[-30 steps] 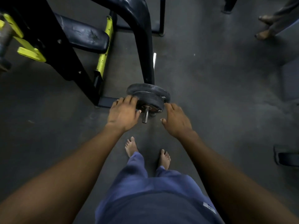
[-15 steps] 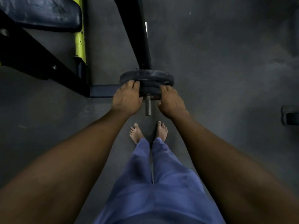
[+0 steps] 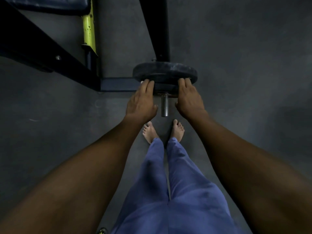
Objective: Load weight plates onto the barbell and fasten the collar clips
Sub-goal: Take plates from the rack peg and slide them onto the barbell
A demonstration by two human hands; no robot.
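Fingers (image 3: 149,85) of the left hand (image 3: 141,103) and of the right hand (image 3: 190,98) were laid nearly straight against the two sides of the smaller weight plate (image 3: 166,89), pressing rather than curling round it, with the larger weight plate (image 3: 164,71) seated behind it on the barbell sleeve (image 3: 164,107), whose bare end projected toward the feet. Two plates were judged loaded on this end, while no collar clip could be seen, so fastening was left. Compared with a second earlier, the hands had been brought in symmetrically onto the smaller plate and the plates were seen more edge-on
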